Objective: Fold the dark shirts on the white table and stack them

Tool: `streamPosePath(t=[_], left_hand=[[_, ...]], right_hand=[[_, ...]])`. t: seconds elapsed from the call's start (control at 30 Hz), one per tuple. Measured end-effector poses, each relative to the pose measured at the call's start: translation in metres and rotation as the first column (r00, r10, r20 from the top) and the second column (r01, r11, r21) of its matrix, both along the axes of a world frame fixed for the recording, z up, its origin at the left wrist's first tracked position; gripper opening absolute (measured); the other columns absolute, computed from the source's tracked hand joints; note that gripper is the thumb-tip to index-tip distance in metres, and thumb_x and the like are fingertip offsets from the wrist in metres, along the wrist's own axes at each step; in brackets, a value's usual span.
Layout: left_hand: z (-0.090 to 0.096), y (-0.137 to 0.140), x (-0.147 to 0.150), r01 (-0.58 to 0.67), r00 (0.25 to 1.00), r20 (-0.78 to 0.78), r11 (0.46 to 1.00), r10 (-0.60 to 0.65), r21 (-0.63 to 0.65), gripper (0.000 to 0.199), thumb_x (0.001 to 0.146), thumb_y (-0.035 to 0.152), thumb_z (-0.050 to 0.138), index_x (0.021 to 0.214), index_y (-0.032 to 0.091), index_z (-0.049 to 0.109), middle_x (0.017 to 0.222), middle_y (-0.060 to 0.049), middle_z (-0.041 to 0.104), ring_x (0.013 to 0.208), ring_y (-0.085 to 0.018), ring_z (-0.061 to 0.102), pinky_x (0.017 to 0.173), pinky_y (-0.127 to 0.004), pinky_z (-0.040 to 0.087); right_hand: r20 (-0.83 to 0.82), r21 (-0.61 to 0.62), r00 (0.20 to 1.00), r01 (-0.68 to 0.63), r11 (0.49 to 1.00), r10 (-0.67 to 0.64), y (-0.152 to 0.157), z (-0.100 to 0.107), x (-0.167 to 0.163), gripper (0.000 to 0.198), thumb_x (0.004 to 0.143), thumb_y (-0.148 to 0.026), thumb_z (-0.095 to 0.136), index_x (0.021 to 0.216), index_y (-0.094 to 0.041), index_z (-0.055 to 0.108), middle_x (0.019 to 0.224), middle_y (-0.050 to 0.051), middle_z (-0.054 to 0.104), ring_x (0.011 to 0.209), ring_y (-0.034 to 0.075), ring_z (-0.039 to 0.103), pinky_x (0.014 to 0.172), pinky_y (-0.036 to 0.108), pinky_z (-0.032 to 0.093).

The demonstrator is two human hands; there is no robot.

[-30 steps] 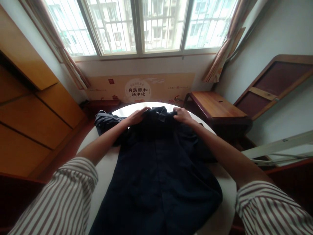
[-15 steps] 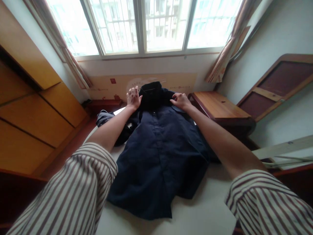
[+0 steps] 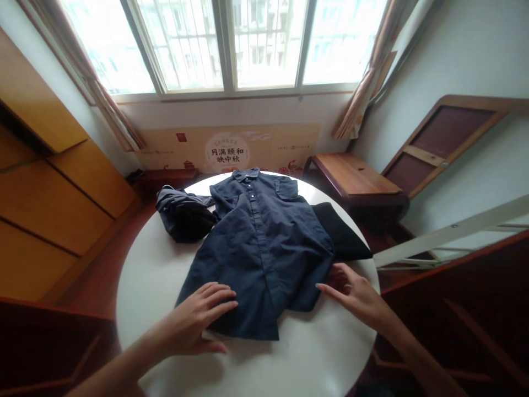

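A dark navy button-up shirt [image 3: 264, 248] lies front up on a round white table [image 3: 140, 292], its collar at the far side and its hem toward me. My left hand [image 3: 204, 317] is open over the hem's left corner, fingers stretched across the cloth and thumb apart below it. On the other side, my right hand [image 3: 355, 295] is open at the shirt's lower right edge, with thumb and fingers apart. Whether its fingertips touch the cloth I cannot tell.
A bunched dark garment [image 3: 184, 215] sits at the table's left. Flat black cloth [image 3: 345, 234] sticks out from under the shirt on the right. A wooden side table [image 3: 355, 173] stands behind to the right, with windows [image 3: 264, 44] at the back.
Both hands have come back from the shirt's collar and shoulder end to its hem. The dark collar part that was held up is lowered, and the shirt's collar now shows flat.
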State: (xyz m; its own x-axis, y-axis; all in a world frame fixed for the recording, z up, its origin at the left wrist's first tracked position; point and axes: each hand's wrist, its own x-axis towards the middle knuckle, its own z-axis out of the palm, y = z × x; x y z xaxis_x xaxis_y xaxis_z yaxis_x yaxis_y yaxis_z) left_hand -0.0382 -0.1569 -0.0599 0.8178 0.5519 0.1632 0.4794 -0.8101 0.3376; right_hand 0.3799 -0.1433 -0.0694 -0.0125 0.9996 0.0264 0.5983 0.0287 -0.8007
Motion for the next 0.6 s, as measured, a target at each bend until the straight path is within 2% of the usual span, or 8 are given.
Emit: streamPosePath(t=[0.13, 0.23, 0.33, 0.43, 0.47, 0.5, 0.53, 0.6], left_hand=[[-0.014, -0.009, 0.011, -0.073, 0.997, 0.033, 0.997, 0.072, 0.035, 0.064, 0.088, 0.043, 0.065, 0.145, 0.023, 0.045, 0.14, -0.017, 0.054, 0.128, -0.033, 0.051, 0.107, -0.052, 0.044], [-0.014, -0.008, 0.032, -0.071, 0.994, 0.081, 0.997, 0.071, -0.006, 0.066, 0.087, 0.04, 0.066, 0.146, 0.023, 0.043, 0.142, -0.017, 0.052, 0.129, -0.034, 0.05, 0.108, -0.053, 0.043], [-0.009, -0.001, 0.062, -0.091, 0.973, 0.197, 0.982, 0.123, -0.165, 0.084, 0.081, 0.046, 0.073, 0.151, 0.022, 0.033, 0.144, -0.017, 0.049, 0.127, -0.032, 0.051, 0.108, -0.049, 0.044], [-0.004, 0.017, 0.097, -0.142, 0.906, 0.312, 0.901, 0.285, -0.41, 0.105, 0.07, 0.05, 0.082, 0.153, 0.021, 0.024, 0.137, -0.017, 0.053, 0.111, -0.027, 0.061, 0.095, -0.042, 0.052], [-0.003, 0.025, 0.109, -0.15, 0.876, 0.342, 0.866, 0.34, -0.477, 0.103, 0.069, 0.05, 0.082, 0.151, 0.021, 0.027, 0.131, -0.016, 0.057, 0.102, -0.024, 0.064, 0.088, -0.038, 0.055], [-0.001, 0.034, 0.12, -0.148, 0.847, 0.369, 0.838, 0.381, -0.525, 0.092, 0.072, 0.049, 0.08, 0.147, 0.02, 0.034, 0.122, -0.014, 0.061, 0.093, -0.022, 0.065, 0.081, -0.035, 0.055], [0.001, 0.042, 0.13, -0.14, 0.823, 0.396, 0.822, 0.406, -0.551, 0.074, 0.078, 0.047, 0.075, 0.139, 0.018, 0.044, 0.111, -0.011, 0.065, 0.084, -0.019, 0.064, 0.075, -0.032, 0.055], [0.006, 0.053, 0.145, -0.118, 0.792, 0.452, 0.829, 0.41, -0.546, 0.036, 0.09, 0.042, 0.06, 0.116, 0.016, 0.06, 0.09, -0.006, 0.065, 0.073, -0.016, 0.061, 0.067, -0.028, 0.051]], right_hand=[[-0.326, -0.053, 0.945, -0.044, 0.998, 0.025, -0.005, -0.008, -0.031, 0.054, 0.067, -0.052, 0.082, 0.104, -0.025, 0.053, 0.09, 0.007, 0.07, 0.084, 0.026, 0.07, 0.072, 0.04, 0.06], [-0.455, 0.011, 0.889, -0.052, 0.999, 0.051, 0.002, 0.001, -0.059, 0.053, 0.074, -0.052, 0.077, 0.105, -0.026, 0.043, 0.089, 0.003, 0.067, 0.084, 0.023, 0.069, 0.077, 0.038, 0.059], [-0.465, 0.197, 0.877, -0.03, 0.98, 0.12, 0.016, 0.023, -0.081, 0.041, 0.084, -0.051, 0.068, 0.102, -0.027, 0.04, 0.081, -0.002, 0.059, 0.078, 0.018, 0.064, 0.076, 0.033, 0.055], [-0.498, 0.304, 0.841, -0.057, 0.951, 0.21, 0.032, 0.048, -0.096, 0.04, 0.084, -0.05, 0.066, 0.107, -0.028, 0.041, 0.086, -0.001, 0.056, 0.078, 0.016, 0.062, 0.071, 0.029, 0.053], [-0.521, 0.301, 0.823, -0.072, 0.951, 0.227, 0.036, 0.055, -0.099, 0.043, 0.083, -0.052, 0.066, 0.109, -0.028, 0.041, 0.088, -0.001, 0.056, 0.078, 0.017, 0.062, 0.069, 0.029, 0.053], [-0.54, 0.289, 0.808, -0.087, 0.954, 0.237, 0.039, 0.062, -0.1, 0.045, 0.082, -0.053, 0.066, 0.111, -0.029, 0.041, 0.089, -0.001, 0.056, 0.077, 0.017, 0.062, 0.067, 0.028, 0.053], [-0.55, 0.273, 0.8, -0.096, 0.957, 0.237, 0.04, 0.066, -0.1, 0.048, 0.081, -0.054, 0.066, 0.113, -0.029, 0.041, 0.089, -0.001, 0.056, 0.075, 0.017, 0.062, 0.065, 0.028, 0.052], [-0.54, 0.259, 0.816, -0.072, 0.963, 0.206, 0.041, 0.071, -0.096, 0.05, 0.081, -0.054, 0.066, 0.117, -0.029, 0.043, 0.088, -0.002, 0.056, 0.071, 0.016, 0.061, 0.061, 0.026, 0.052]])
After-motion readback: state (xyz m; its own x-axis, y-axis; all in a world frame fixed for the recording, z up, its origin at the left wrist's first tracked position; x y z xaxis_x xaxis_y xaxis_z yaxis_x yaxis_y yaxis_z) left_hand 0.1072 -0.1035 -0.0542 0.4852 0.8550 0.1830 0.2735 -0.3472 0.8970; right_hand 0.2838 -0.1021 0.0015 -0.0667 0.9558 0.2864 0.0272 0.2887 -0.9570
